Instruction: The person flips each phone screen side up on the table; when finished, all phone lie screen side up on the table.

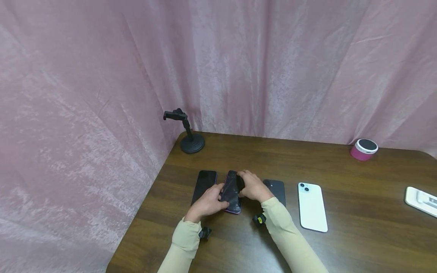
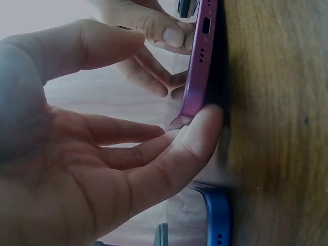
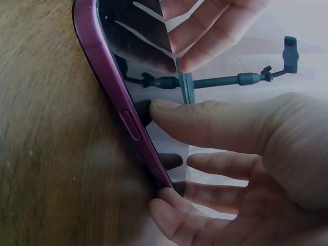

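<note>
A purple-edged smartphone (image 1: 232,193) lies screen up on the wooden table between my hands. Its charging-port end (image 2: 197,56) shows in the left wrist view, and its side buttons (image 3: 130,124) in the right wrist view. My left hand (image 1: 209,201) is at the phone's near left side; one fingertip touches the corner, while the thumb extends over the lower end. At the right side is my right hand (image 1: 253,185), its thumb at the screen's edge and other fingers by the far part of that side. Dark finger reflections show in the glass.
A black-screened phone (image 1: 205,181) lies to the left. Right of my hands are a dark phone (image 1: 277,191) and a white phone (image 1: 312,206); another white phone (image 1: 414,199) is far right. A black phone stand (image 1: 192,143) and a pink-and-white round device (image 1: 362,152) stand at the back.
</note>
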A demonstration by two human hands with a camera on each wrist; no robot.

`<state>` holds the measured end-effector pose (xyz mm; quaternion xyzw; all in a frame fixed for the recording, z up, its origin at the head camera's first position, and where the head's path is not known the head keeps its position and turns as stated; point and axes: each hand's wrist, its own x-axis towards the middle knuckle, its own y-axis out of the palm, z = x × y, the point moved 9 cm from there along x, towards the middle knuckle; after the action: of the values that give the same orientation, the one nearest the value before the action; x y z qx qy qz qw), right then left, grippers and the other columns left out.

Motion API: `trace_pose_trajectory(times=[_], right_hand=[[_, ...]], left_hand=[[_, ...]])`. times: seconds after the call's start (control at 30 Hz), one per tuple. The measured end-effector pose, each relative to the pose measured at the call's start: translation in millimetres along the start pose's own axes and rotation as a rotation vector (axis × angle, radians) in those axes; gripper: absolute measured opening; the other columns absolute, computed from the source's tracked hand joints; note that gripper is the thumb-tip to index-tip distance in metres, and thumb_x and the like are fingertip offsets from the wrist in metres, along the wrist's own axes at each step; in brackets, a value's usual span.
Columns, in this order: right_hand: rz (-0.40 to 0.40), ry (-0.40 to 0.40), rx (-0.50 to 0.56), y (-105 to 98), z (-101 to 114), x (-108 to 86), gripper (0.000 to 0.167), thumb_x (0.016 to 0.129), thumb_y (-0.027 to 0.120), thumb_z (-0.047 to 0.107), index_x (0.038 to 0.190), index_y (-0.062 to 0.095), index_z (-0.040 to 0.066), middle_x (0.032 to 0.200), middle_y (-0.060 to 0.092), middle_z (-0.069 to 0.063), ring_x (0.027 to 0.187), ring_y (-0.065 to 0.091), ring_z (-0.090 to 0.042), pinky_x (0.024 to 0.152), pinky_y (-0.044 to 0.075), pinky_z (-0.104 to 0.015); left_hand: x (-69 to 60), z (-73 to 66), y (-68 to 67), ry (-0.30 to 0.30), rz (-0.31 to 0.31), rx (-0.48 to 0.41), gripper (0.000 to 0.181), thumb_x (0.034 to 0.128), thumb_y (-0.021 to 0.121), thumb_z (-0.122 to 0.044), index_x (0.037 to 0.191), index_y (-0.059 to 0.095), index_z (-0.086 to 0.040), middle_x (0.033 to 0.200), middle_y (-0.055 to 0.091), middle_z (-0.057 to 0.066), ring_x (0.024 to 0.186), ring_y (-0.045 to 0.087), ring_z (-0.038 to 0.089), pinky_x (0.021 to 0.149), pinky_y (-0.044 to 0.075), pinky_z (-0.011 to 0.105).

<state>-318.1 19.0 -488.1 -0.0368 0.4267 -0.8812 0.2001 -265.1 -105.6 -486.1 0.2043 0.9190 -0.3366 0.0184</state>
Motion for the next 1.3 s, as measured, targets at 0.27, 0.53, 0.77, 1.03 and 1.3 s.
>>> trace_pose_trajectory(times=[0.27, 0.53, 0.77, 1.03, 1.3], right_hand=[[0.012, -0.005, 0.008, 1, 0, 1.4, 0.072, 0.072, 0.085, 0.000, 0.138, 0.056, -0.005, 0.149, 0.045, -0.026, 0.132, 0.047, -0.045, 0.105, 0.042, -0.055], [0.017, 0.012, 0.010, 1, -1, -0.5, 0.071, 0.074, 0.084, -0.001, 0.139, 0.055, -0.005, 0.151, 0.041, -0.028, 0.136, 0.043, -0.046, 0.108, 0.038, -0.055], [0.029, 0.032, 0.021, 2, -3, -1.8, 0.074, 0.076, 0.083, -0.002, 0.142, 0.052, -0.005, 0.154, 0.038, -0.028, 0.138, 0.040, -0.046, 0.109, 0.037, -0.056], [0.034, 0.042, 0.011, 2, -3, -2.0, 0.074, 0.076, 0.083, -0.002, 0.143, 0.051, -0.004, 0.154, 0.037, -0.028, 0.138, 0.040, -0.046, 0.109, 0.037, -0.056], [0.019, -0.015, -0.006, -4, -1, -1.6, 0.076, 0.082, 0.081, 0.009, 0.147, 0.044, -0.006, 0.149, 0.044, -0.028, 0.137, 0.042, -0.045, 0.109, 0.037, -0.056]], left_hand=[[0.6, 2.0, 2.7, -0.030, 0.015, -0.036, 0.060, 0.0890, 0.071, -0.007, 0.142, 0.046, 0.009, 0.113, 0.066, 0.017, 0.093, 0.064, 0.021, 0.076, 0.053, 0.036], [-4.0, -3.1, 5.8, -0.059, 0.054, -0.039, 0.062, 0.0927, 0.069, -0.009, 0.145, 0.042, 0.011, 0.119, 0.066, 0.023, 0.094, 0.064, 0.022, 0.079, 0.053, 0.038], [-6.2, -4.2, 7.7, -0.078, 0.062, 0.008, 0.067, 0.0948, 0.068, -0.012, 0.149, 0.036, 0.012, 0.139, 0.054, 0.030, 0.119, 0.060, 0.032, 0.094, 0.051, 0.046], [-5.3, -5.1, 6.9, -0.070, 0.068, 0.039, 0.066, 0.0957, 0.066, -0.014, 0.149, 0.036, 0.011, 0.141, 0.052, 0.031, 0.122, 0.059, 0.034, 0.096, 0.050, 0.048], [1.3, -7.5, -6.6, -0.021, -0.038, 0.039, 0.057, 0.0968, 0.064, -0.010, 0.146, 0.043, 0.007, 0.136, 0.057, 0.023, 0.120, 0.058, 0.033, 0.098, 0.048, 0.048]])
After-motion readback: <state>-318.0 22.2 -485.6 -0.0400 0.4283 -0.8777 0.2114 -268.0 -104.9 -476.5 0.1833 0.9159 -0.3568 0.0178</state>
